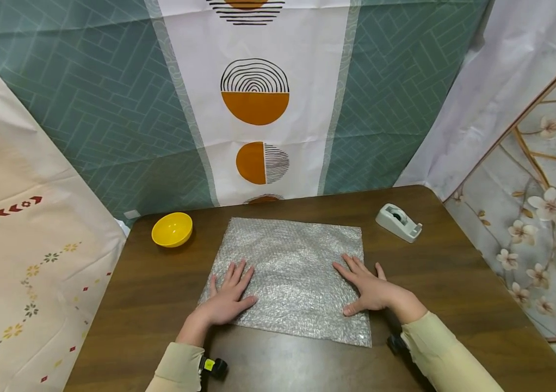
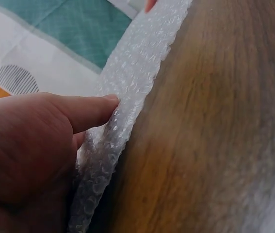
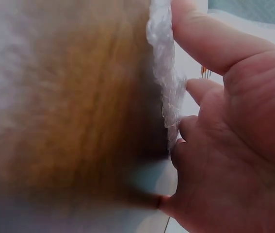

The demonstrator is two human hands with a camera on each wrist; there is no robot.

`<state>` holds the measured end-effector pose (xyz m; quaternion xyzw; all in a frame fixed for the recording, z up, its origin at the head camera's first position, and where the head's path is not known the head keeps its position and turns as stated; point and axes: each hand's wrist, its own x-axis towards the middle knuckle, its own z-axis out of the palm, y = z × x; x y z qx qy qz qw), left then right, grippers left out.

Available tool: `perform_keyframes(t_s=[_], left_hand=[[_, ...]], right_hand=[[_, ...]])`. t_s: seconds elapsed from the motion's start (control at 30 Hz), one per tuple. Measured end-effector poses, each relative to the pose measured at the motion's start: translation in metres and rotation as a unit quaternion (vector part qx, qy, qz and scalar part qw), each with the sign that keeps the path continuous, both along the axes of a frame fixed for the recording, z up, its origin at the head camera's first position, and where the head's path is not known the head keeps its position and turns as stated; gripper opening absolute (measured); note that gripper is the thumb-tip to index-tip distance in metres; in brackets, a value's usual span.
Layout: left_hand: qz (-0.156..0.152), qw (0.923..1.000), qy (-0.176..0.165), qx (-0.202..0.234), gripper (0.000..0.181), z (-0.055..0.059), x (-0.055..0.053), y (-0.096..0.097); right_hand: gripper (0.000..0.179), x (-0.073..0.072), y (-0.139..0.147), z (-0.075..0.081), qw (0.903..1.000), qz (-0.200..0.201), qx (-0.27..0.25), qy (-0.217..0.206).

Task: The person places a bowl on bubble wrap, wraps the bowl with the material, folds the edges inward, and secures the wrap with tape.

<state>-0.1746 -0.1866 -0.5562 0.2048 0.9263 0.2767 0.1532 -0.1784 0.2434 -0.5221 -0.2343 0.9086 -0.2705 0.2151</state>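
A sheet of bubble wrap [image 1: 292, 272] lies flat on the brown wooden table, slightly askew. My left hand [image 1: 226, 300] rests on its left part with the fingers spread and straight. On the right edge lies my right hand [image 1: 371, 288], fingers spread, its little finger reaching past the sheet's side. In the left wrist view the left thumb [image 2: 96, 109] touches the bubble wrap [image 2: 127, 87] near its front edge. The right wrist view shows the right hand [image 3: 229, 116] against the edge of the bubble wrap [image 3: 164, 63]. Neither hand grips anything.
A yellow bowl [image 1: 172, 230] stands at the table's back left corner. At the back right sits a white tape dispenser [image 1: 399, 222]. The wooden table [image 1: 155, 305] borders a patterned cloth backdrop [image 1: 263, 163] at the back and hanging cloths on both sides.
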Motion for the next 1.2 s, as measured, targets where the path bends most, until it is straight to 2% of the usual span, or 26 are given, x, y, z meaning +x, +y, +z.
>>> perform_keyframes(t_s=[0.17, 0.37, 0.53, 0.7, 0.8, 1.03, 1.13, 1.2], left_hand=[[0.014, 0.9999, 0.007, 0.003, 0.085, 0.003, 0.004, 0.004], [0.033, 0.9986, -0.012, -0.039, 0.085, 0.0, 0.006, 0.009], [0.047, 0.9979, -0.012, -0.044, 0.084, -0.002, 0.004, 0.014], [0.054, 0.9977, -0.005, -0.041, 0.084, -0.002, 0.004, 0.015], [0.057, 0.9977, -0.007, -0.037, 0.084, -0.003, 0.004, 0.015], [0.063, 0.9974, 0.003, -0.035, 0.085, -0.004, 0.006, 0.015], [0.065, 0.9973, 0.003, -0.034, 0.085, -0.005, 0.006, 0.016], [0.065, 0.9974, -0.004, -0.033, 0.085, -0.005, 0.006, 0.016]], right_hand=[[0.129, -0.013, -0.001, 0.003, 0.9999, 0.0, 0.014, -0.005], [0.139, -0.03, 0.003, 0.0, 0.9994, 0.017, -0.003, -0.03], [0.135, -0.04, 0.009, -0.001, 0.9987, 0.035, -0.026, -0.027], [0.118, -0.044, 0.016, 0.0, 0.9963, 0.054, -0.045, -0.049], [0.118, -0.044, 0.018, -0.003, 0.9956, 0.049, -0.06, -0.053], [0.112, -0.038, 0.017, -0.01, 0.9967, 0.022, -0.076, -0.015], [0.111, -0.041, 0.019, -0.018, 0.9964, 0.012, -0.084, -0.001], [0.114, -0.044, 0.02, -0.023, 0.9975, 0.004, -0.07, 0.007]])
